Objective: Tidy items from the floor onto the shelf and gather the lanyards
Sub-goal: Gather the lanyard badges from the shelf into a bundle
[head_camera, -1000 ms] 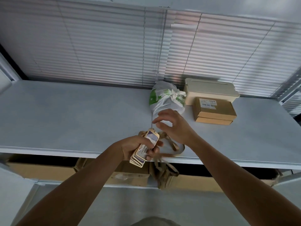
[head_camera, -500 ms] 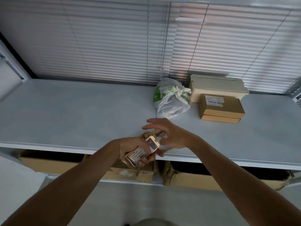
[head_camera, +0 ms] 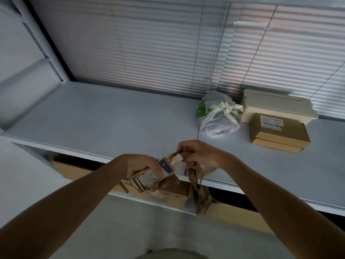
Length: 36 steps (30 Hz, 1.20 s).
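Both hands work at the front edge of the pale grey shelf [head_camera: 112,116]: the left hand [head_camera: 147,170] clasps a stack of gold-edged badge cards [head_camera: 151,177], the right hand [head_camera: 200,156] pinches their tan fabric lanyards [head_camera: 197,184], while behind sit a knotted white-and-green plastic bag [head_camera: 217,116], a brown cardboard box [head_camera: 278,133] and a cream lidded plastic container [head_camera: 276,103].

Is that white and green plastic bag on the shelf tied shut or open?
Tied shut. The plastic bag has its handles knotted into a bunch at the top right, and no opening shows. Contents cannot be seen.

Closed blinds [head_camera: 168,43] behind; cardboard boxes [head_camera: 240,215] (partly hidden) on lower level.
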{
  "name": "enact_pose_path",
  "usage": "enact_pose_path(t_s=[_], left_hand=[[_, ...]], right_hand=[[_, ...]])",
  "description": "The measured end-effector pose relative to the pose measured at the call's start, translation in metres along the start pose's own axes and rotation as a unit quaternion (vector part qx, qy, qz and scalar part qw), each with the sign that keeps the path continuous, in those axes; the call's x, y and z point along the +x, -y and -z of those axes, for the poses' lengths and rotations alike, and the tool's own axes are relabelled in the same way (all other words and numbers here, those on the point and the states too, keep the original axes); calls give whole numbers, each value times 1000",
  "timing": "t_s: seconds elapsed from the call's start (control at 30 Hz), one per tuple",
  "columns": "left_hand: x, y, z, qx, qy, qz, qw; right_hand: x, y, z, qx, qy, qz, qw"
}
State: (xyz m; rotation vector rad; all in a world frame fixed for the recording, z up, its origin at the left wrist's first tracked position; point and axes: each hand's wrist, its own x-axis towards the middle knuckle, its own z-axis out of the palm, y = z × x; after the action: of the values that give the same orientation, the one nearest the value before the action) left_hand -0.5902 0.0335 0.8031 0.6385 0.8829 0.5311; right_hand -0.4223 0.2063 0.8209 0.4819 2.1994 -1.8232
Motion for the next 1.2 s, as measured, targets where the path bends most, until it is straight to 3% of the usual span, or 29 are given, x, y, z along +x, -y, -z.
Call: enact_pose_path(t_s=[0.17,0.27,0.43,0.57,0.87,1.07,1.2], left_hand=[[-8,11,7,-63,2,-55,997],[-11,19,10,-91,-66,-64,992],[-2,24,3,-149,-137,-113,973],[4,15,-5,-135,-168,-139,967],[5,1,-14,-101,-205,-173,958],[22,-12,-15,-32,-327,-205,922],[32,-18,-20,-10,-327,-215,920]], right_hand=[[4,28,2,22,-52,10,998],[3,34,8,15,-99,0,995],[4,40,9,-121,-145,2,982],[6,39,7,-172,-155,5,973],[-5,37,34,-113,-198,0,974],[-8,42,53,-130,-224,3,966],[-9,44,64,-120,-238,13,964]])
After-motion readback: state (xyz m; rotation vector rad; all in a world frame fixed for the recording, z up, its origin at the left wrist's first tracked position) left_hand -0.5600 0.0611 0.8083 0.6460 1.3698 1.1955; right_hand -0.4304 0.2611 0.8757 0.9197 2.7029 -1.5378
